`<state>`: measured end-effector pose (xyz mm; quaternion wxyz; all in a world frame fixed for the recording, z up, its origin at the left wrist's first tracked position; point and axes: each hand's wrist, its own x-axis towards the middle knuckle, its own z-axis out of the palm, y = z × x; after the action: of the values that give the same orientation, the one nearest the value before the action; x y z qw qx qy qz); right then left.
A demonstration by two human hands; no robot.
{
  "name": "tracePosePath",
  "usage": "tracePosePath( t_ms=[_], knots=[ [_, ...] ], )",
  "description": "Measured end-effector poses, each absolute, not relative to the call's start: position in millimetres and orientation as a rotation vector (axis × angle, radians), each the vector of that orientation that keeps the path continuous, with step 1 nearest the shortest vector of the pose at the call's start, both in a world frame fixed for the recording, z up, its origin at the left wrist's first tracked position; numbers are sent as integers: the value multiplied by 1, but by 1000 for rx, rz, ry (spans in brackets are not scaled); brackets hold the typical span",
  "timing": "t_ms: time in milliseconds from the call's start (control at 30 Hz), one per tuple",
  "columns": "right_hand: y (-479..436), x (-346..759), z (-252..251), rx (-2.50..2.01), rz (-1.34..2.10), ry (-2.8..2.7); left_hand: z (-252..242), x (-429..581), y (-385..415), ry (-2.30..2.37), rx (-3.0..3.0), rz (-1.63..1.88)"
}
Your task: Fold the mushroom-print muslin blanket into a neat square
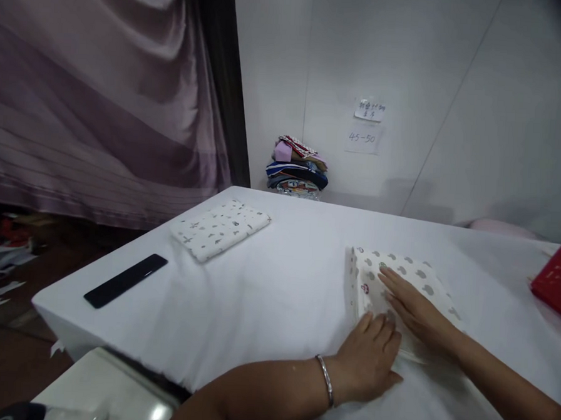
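A folded white cloth (413, 267) with grey shapes and a few red and green ones lies on the right half of the white-covered table (277, 279). Flat on its middle rests my right hand (414, 311), fingers stretched out together. My left hand (371, 352), with a silver bracelet on the wrist, touches the cloth's near left corner; its fingers are extended and slightly bent over the edge, the thumb apart. Neither hand grips anything that I can see. Part of the cloth's near side is hidden under my hands and right forearm.
Another folded white patterned cloth (223, 229) and a dark flat phone-like slab (126, 280) lie at the table's left. A red basket (559, 275) stands at the right edge. Behind the table is a stack of folded fabrics (297, 170). A curtain (103, 88) hangs left.
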<state>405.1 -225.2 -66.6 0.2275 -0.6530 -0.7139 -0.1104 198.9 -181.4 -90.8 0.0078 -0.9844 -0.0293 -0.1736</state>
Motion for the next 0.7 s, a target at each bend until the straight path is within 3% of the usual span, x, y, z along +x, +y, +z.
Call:
tracePosePath(
  t_ms=[167,333,533,700],
  knots=[
    [-140,411,-93,-1959,-331,-1920,-88,196,-182,-75,-3094,-584],
    [-130,424,-123,-2050,-248,-1933,-92,198,-186,-84,-3118,-594],
    [-120,430,-103,-2249,48,-1843,-94,200,-187,-77,-3125,-605],
    [-98,423,-98,-2412,79,-1736,-95,201,-185,-78,-3069,-657]
  ],
)
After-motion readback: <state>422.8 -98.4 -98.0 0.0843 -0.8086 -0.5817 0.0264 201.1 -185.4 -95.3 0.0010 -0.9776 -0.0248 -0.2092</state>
